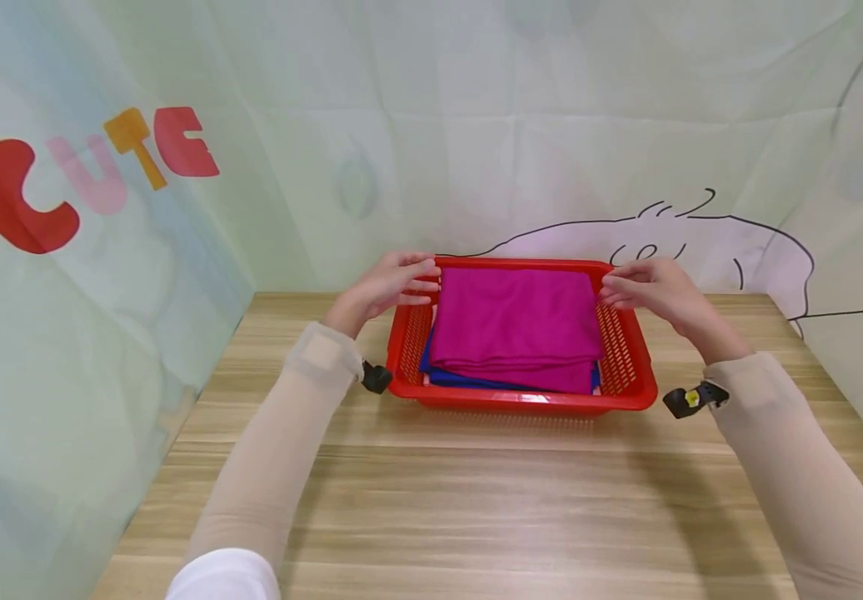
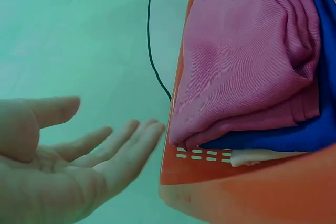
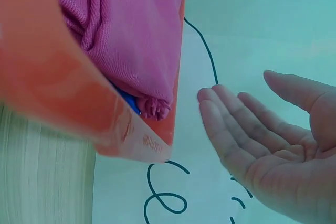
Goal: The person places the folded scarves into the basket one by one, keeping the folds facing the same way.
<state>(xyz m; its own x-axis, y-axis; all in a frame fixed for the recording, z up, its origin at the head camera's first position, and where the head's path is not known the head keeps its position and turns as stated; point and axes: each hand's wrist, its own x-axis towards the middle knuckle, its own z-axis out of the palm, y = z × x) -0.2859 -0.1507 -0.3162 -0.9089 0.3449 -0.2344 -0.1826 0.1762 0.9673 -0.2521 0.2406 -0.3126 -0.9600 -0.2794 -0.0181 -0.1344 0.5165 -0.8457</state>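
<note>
A red plastic basket (image 1: 521, 403) with slotted sides sits on the wooden table. Inside it lies a folded magenta cloth (image 1: 517, 317), on top of a blue cloth (image 1: 469, 382); a bit of pale fabric (image 2: 262, 156) shows beneath in the left wrist view. My left hand (image 1: 394, 283) hovers by the basket's far left corner, fingers extended and nothing in them. On the opposite side, my right hand (image 1: 656, 292) is held near the far right corner, also with nothing in its loosely bent fingers. Both wrist views show a gap between fingertips and basket.
The wooden table (image 1: 431, 500) extends in front of the basket and to both sides. Behind it hangs a pale backdrop (image 1: 431, 150) with line drawings, and colourful letters on its left part. Each wrist wears a small black camera (image 1: 376, 377).
</note>
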